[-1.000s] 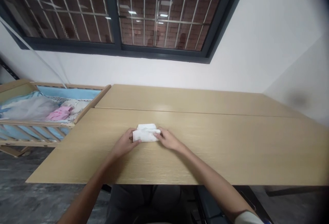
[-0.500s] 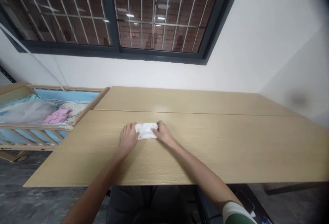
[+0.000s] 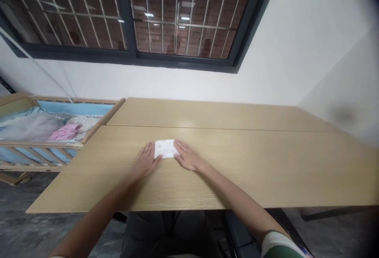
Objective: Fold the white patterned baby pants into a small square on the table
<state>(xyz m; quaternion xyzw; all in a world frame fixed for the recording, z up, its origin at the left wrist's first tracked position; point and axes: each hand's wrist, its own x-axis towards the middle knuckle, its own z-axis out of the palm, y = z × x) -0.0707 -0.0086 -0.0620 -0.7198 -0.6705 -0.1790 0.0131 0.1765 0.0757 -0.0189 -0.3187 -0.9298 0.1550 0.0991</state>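
A small folded white cloth (image 3: 165, 149) with a faint print lies flat on the wooden table (image 3: 251, 163). Against its left edge rests my left hand (image 3: 147, 159), fingers stretched out and thumb at the near corner. My right hand (image 3: 188, 156) lies flat at the right edge, its fingertips touching the cloth and its thumb pointing inward. Neither hand grips the cloth; both are open. What kind of cloth it is, I cannot tell.
To the left of the table stands a wooden crib (image 3: 41, 145) with blue lining, holding a pink cloth (image 3: 65, 131) and white netting. A barred window (image 3: 183, 17) is in the wall behind. The table's near edge is close to my lap.
Both hands have gone from holding the cloth's ends between thumb and fingers to lying flat at its sides. The cloth now looks slightly narrower and sits a little further left.
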